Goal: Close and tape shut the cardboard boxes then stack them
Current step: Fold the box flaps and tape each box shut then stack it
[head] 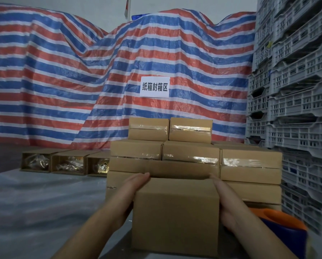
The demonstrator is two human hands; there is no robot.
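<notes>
A red, white and blue striped tarp [81,71] fills the background from nine to one o'clock, grey plastic crates [294,90] stacked at three. The stack of taped boxes [175,154] stands at centre; three open boxes [63,163] lie at nine on the plastic-covered table [35,202]. At six, the held cardboard box [177,215] sits between both palms — left hand [132,191] and right hand [229,200] flat against its sides, fingers straight and pressed together. An orange-and-blue tape dispenser [279,227] rests at four — just beside the right wrist.
</notes>
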